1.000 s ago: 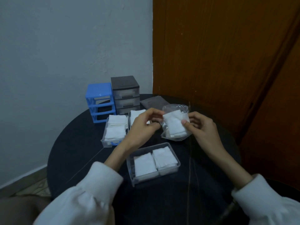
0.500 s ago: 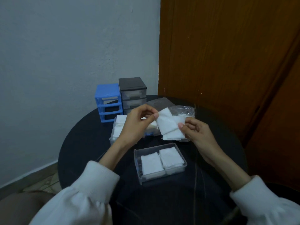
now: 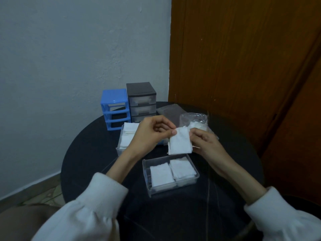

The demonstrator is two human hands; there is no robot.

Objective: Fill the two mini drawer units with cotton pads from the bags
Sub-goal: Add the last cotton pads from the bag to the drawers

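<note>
A small stack of white square cotton pads is pinched at its top left corner by the left hand and gripped along its right edge by the right hand. It is held just above a clear plastic drawer at the middle of the round black table, already lined with two pad stacks. A crinkled clear bag lies behind. A blue frame unit and a dark grey drawer unit are set at the table's far edge.

Both hands pinching cotton pads above clear drawer, round table
</note>
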